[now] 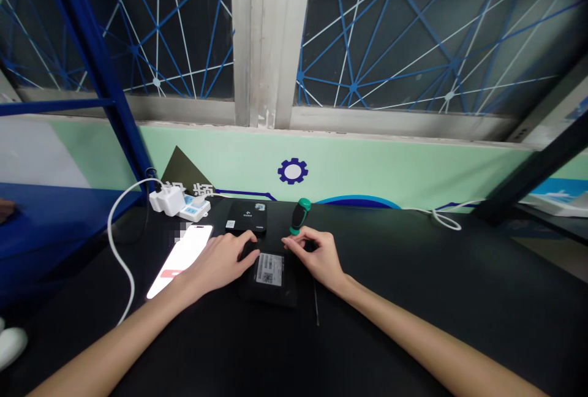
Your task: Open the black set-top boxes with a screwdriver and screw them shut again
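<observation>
A small black box-like device with a white printed label lies on the table in front of me. My left hand grips its upper left edge with thumb and fingers curled. At its far right side, my right hand is closed, thumb and forefinger pinched just below the handle of a green and black screwdriver. The handle stands up, leaning slightly right; the shaft and tip are hidden by the fingers. Under the right hand a thin metal rod shows; I cannot tell what it belongs to.
Behind the left hand lies a flat black box. A phone with a bright screen lies left, beside a white power strip with a plugged-in adapter and a white cable. A wall closes off the table's back.
</observation>
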A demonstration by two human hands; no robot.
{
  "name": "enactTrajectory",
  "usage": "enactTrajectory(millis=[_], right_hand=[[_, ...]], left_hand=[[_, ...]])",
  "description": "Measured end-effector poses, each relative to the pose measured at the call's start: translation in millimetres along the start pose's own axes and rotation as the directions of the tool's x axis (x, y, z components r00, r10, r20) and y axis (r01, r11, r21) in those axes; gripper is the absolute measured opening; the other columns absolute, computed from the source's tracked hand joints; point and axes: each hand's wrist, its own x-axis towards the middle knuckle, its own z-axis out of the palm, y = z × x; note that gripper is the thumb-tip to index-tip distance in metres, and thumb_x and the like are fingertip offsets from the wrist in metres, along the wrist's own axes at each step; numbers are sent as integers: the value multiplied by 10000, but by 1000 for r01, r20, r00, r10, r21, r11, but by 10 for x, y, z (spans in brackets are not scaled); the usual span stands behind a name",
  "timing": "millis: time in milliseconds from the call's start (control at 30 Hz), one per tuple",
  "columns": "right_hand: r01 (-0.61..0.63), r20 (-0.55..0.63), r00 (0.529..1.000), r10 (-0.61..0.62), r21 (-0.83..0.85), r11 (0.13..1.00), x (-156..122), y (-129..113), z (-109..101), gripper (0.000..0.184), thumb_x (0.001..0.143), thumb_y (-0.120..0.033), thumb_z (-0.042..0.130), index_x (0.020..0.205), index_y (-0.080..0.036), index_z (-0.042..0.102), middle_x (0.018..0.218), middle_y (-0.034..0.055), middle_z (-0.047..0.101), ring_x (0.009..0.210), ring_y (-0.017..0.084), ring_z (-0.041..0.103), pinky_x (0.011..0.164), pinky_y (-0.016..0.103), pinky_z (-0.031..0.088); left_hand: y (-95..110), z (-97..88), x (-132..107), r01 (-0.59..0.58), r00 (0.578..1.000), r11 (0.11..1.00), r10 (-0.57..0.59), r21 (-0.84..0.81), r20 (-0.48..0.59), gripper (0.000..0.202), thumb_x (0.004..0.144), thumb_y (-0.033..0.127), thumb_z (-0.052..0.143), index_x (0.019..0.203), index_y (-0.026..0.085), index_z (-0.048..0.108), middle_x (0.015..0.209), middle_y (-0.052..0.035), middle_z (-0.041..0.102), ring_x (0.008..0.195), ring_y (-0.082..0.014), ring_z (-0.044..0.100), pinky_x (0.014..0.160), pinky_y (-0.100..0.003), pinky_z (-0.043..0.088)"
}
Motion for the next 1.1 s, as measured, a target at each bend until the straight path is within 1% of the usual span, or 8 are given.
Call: enactTrajectory(millis=[133, 300, 400, 500, 633, 733, 967, 1100], right_hand=[[-9, -10, 1000, 9, 0, 1000, 2, -20, 0, 314, 841, -401, 735, 641, -179, 639, 614, 25, 695, 504, 133, 553, 515, 253, 460], [40, 38, 998, -40, 2, 999, -16, -53, -34, 255, 931, -346, 622, 754, -180, 701, 714, 54, 746, 585, 166, 633, 607, 283, 510], [53, 44, 998, -53, 10, 999, -29, -24, -41, 228, 935, -331, 621, 786, -183, 710, 745, 62, 758, 607, 178, 661, 636, 295, 528], [53, 34, 998, -53, 4, 999, -29, 0, -36, 223, 925, -332, 636, 775, -183, 708, 721, 56, 751, 580, 170, 645, 605, 285, 516], [54, 21, 998, -53, -24, 998, -16, -20, -32, 282, 912, -366, 649, 698, -185, 682, 666, 49, 732, 546, 161, 614, 572, 277, 495], [51, 10, 999, -51, -35, 998, -11, -33, -28, 296, 905, -375, 656, 676, -187, 665, 646, 46, 724, 538, 158, 604, 570, 276, 493], [38, -9, 999, -39, -35, 999, -23, 5, -15, 255, 891, -350, 679, 700, -180, 683, 651, 47, 717, 553, 158, 609, 566, 272, 490], [35, -20, 999, -36, -45, 998, -26, 13, -13, 263, 888, -376, 682, 711, -182, 700, 656, 49, 716, 556, 159, 607, 565, 273, 490]], left_hand=[[12, -13, -1, 0, 1000, 1000, 0, -4, -4, 322, 976, 441, 415, 1172, 267, 602, 627, 32, 606, 601, -199, 611, 547, -272, 293], [27, -13, -14, 4, 1000, 1000, -4, -19, 0, 318, 974, 443, 421, 1167, 273, 607, 620, 38, 601, 587, -197, 597, 544, -269, 278], [24, -6, -14, 8, 1000, 1000, -8, -25, 0, 322, 972, 445, 423, 1173, 274, 609, 615, 38, 600, 588, -198, 598, 547, -267, 275], [14, -1, -7, 9, 1000, 1000, -9, -26, -4, 321, 973, 447, 426, 1170, 272, 609, 611, 38, 598, 585, -198, 593, 547, -266, 273], [0, 7, -4, 0, 1000, 1000, 0, -24, -14, 315, 975, 448, 426, 1165, 275, 609, 617, 38, 601, 589, -197, 593, 551, -266, 279], [-3, 12, -7, 1, 1000, 1000, -1, -26, -12, 314, 975, 449, 429, 1168, 276, 606, 607, 43, 598, 582, -196, 595, 548, -268, 286], [6, -3, -2, -4, 1000, 999, 4, -33, -16, 306, 975, 449, 429, 1148, 274, 610, 614, 44, 603, 585, -193, 596, 544, -269, 296], [-6, 11, 1, -5, 1000, 1000, 4, -25, -20, 304, 973, 451, 435, 1150, 274, 608, 607, 46, 595, 581, -191, 592, 538, -271, 291]])
